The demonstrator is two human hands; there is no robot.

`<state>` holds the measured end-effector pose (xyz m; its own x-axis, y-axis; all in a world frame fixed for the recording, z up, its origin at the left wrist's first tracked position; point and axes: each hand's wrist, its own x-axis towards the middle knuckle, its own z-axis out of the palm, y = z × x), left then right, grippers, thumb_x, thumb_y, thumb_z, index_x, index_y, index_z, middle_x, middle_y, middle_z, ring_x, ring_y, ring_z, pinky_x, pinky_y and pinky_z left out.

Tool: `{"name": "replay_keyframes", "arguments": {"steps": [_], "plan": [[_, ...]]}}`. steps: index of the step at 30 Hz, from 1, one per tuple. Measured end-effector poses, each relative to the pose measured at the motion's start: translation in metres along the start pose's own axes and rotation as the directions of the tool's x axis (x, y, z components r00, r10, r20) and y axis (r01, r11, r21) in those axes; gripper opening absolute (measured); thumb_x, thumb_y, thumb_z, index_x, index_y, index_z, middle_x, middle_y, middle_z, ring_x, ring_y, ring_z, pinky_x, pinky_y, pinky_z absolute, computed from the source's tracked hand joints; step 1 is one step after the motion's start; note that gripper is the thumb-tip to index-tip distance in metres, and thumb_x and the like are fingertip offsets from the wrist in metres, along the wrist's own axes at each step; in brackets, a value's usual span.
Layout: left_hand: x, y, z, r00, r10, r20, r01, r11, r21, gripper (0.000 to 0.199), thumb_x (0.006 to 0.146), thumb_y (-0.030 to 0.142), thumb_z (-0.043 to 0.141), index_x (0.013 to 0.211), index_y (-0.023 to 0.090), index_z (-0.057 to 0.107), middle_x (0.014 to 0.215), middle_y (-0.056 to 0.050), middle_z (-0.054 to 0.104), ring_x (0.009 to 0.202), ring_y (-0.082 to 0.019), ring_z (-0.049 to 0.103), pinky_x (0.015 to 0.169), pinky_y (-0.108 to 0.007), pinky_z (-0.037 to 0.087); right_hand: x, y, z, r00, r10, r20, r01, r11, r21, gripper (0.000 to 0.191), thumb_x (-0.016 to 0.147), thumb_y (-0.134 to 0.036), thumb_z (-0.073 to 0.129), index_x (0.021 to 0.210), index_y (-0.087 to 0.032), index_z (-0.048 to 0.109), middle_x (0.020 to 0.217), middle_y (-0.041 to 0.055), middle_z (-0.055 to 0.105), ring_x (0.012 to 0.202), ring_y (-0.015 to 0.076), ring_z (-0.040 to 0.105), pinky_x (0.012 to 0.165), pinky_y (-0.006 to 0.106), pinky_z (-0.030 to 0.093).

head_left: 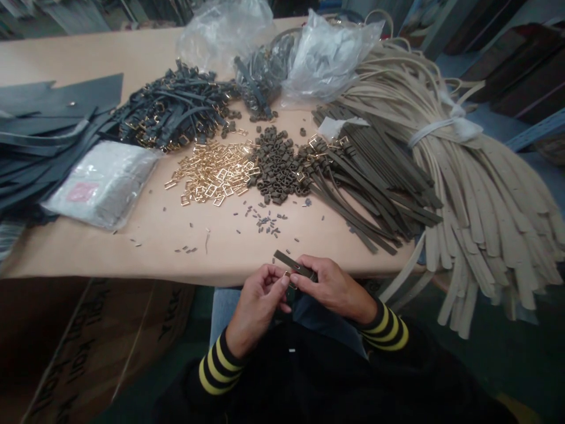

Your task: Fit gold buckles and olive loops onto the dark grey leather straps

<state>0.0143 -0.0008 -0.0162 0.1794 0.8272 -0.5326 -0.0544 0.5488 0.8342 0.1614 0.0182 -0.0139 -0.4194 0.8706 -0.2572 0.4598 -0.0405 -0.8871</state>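
My right hand is closed on a dark olive strap that has a slot near its end. Between the thumb and fingers of my left hand is a small gold buckle, held up against the strap. Both hands meet just over the table's front edge, above my lap. Beyond them on the table lie a heap of gold buckles, a pile of small olive strap loops and a bundle of olive straps, some with buckles on them.
Tiny dark pieces are scattered near the front. At left are a plastic-wrapped packet and dark strips. Dark buckled straps and clear bags stand behind. Tied beige straps hang off the right edge.
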Motion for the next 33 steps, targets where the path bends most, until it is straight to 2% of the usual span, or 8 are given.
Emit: {"name": "replay_keyframes", "arguments": {"steps": [3,7,10,13,17,27,33], "plan": [[0.001,-0.001,-0.003,1.0,-0.009,0.023,0.009,1.0,0.008,0.028,0.065,0.038,0.062,0.069,0.013,0.05,0.05,0.006,0.047,0.041,-0.005,0.043,0.038,-0.017,0.044,0.0,0.001,0.0,0.999,-0.028,0.031,0.029,0.999,-0.031,0.017,0.08,-0.025,0.045,0.068,-0.014,0.05,0.061,-0.0025,0.047,0.059,0.0098,0.043,0.056,0.021,0.032],[0.0,-0.003,-0.005,0.996,-0.051,0.075,0.057,0.996,-0.074,0.03,0.063,0.039,0.064,0.067,0.013,0.049,0.05,0.005,0.049,0.038,-0.004,0.044,0.036,-0.015,0.041,0.0,0.002,-0.001,0.998,-0.029,0.054,0.031,0.999,-0.031,0.02,0.08,-0.029,0.045,0.067,-0.015,0.049,0.06,-0.0022,0.046,0.059,0.0103,0.043,0.056,0.022,0.032],[0.0,-0.002,-0.007,0.992,-0.093,0.09,0.107,0.979,-0.174,0.03,0.062,0.038,0.066,0.066,0.013,0.049,0.05,0.005,0.051,0.036,-0.003,0.042,0.033,-0.014,0.038,-0.002,0.005,-0.001,1.0,0.001,0.003,-0.001,0.999,0.051,0.017,0.083,-0.031,0.041,0.082,-0.015,0.048,0.068,-0.0004,0.052,0.063,0.0109,0.046,0.059,0.023,0.035],[0.0,0.0,-0.009,0.987,-0.126,0.097,0.147,0.954,-0.261,0.029,0.06,0.035,0.068,0.065,0.013,0.049,0.051,0.005,0.051,0.036,-0.002,0.041,0.032,-0.012,0.035,-0.007,0.011,-0.004,0.997,0.051,-0.049,-0.044,0.989,0.139,0.017,0.087,-0.028,0.03,0.091,-0.017,0.041,0.072,-0.0004,0.054,0.056,0.0088,0.044,0.056,0.022,0.036],[0.0,0.001,-0.011,0.984,-0.128,0.12,0.16,0.938,-0.308,0.028,0.06,0.032,0.069,0.065,0.012,0.05,0.051,0.004,0.052,0.037,-0.002,0.043,0.034,-0.012,0.038,-0.013,0.017,-0.008,0.995,0.092,0.039,-0.097,0.985,0.142,0.014,0.084,-0.027,0.036,0.08,-0.017,0.045,0.069,-0.0007,0.054,0.049,0.007,0.041,0.049,0.02,0.033],[-0.002,-0.002,-0.011,0.976,-0.171,0.138,0.209,0.918,-0.337,0.027,0.059,0.03,0.07,0.066,0.011,0.052,0.054,0.002,0.058,0.039,-0.004,0.051,0.038,-0.012,0.044,-0.018,0.018,-0.018,0.956,0.114,0.269,-0.195,0.935,0.297,0.02,0.08,-0.033,0.044,0.078,-0.014,0.05,0.062,-0.0021,0.051,0.044,0.0045,0.035,0.041,0.018,0.027],[-0.003,-0.005,-0.009,0.955,-0.164,0.245,0.26,0.863,-0.433,0.024,0.062,0.026,0.07,0.064,0.011,0.052,0.052,0.001,0.057,0.039,-0.004,0.05,0.035,-0.01,0.042,-0.017,0.025,-0.017,0.947,0.091,0.308,-0.211,0.9,0.381,0.024,0.079,-0.038,0.047,0.077,-0.014,0.049,0.061,-0.0025,0.051,0.042,0.0034,0.035,0.04,0.017,0.025]]}}
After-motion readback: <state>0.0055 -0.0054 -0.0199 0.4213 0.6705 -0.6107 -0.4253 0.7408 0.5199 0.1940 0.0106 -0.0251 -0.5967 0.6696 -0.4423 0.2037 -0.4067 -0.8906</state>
